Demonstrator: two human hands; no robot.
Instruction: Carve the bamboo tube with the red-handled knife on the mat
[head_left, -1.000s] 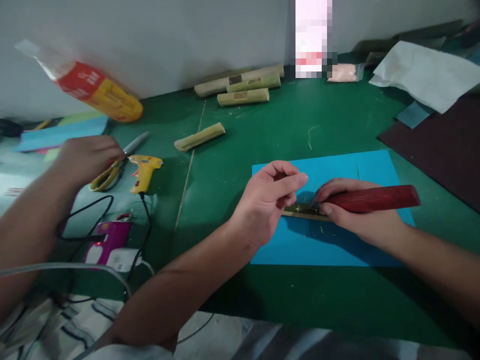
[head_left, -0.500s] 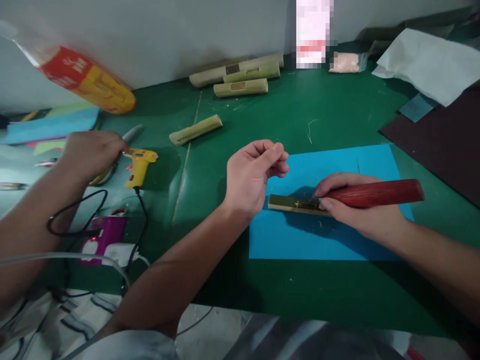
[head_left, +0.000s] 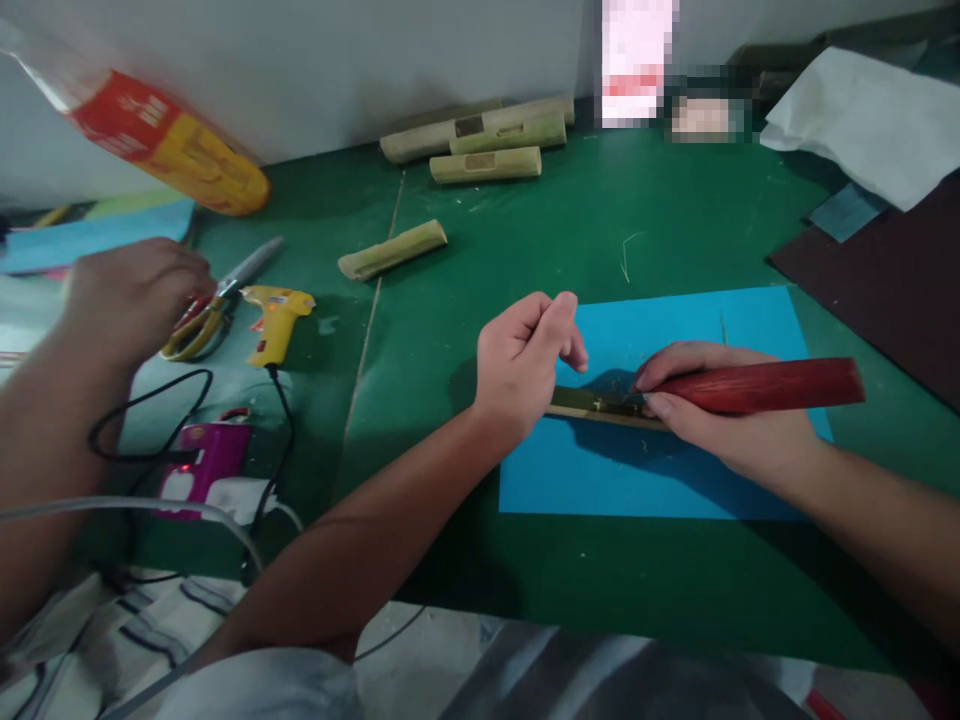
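Observation:
A thin bamboo strip [head_left: 600, 404] lies on a blue paper sheet [head_left: 675, 470] on the green table. My right hand [head_left: 720, 425] is closed round a dark red wooden-handled tool [head_left: 765, 385] and presses its tip onto the strip. My left hand [head_left: 525, 365] sits at the strip's left end and hides it. Its fingers are curled loosely, and I see nothing held in them.
Another person's hand [head_left: 131, 300] hovers at the left by yellow-handled scissors [head_left: 202, 320] and a yellow glue gun [head_left: 274, 320] with a black cord. Cut bamboo pieces [head_left: 480, 140] lie by the back wall, with one [head_left: 394, 250] nearer. Dark board [head_left: 885, 270] and white paper [head_left: 862, 120] lie at the right.
My left hand has come down and to the right, onto the strip's left end. The other person's hand has drawn back left from the scissors. My right hand stays put.

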